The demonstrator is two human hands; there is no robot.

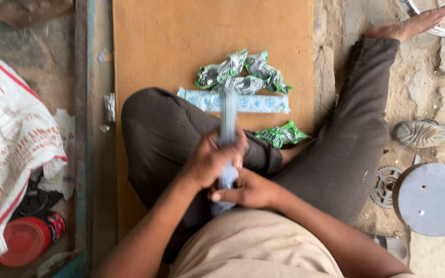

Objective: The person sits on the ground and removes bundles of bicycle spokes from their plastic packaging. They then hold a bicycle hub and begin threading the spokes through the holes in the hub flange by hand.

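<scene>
I sit cross-legged on a brown board (171, 36). Both hands grip a long pale blue packet (227, 116) that blurs as it stands up over my lap. My left hand (209, 159) wraps its upper middle; my right hand (248, 190) holds its lower end against my belly. A similar flat blue-white packet (253, 103) lies across the board just past my knee. Beyond it lies a cluster of green-and-silver wrapped pouches (243, 74), and one more green pouch (281, 135) rests by my right shin.
A printed white sack (6, 139) and a red-lidded jar (27, 239) lie at the left beyond a blue metal rail (82, 128). At right on the rough ground are a grey shoe (423, 133), a round grey disc (431, 198) and a small sprocket (384, 185).
</scene>
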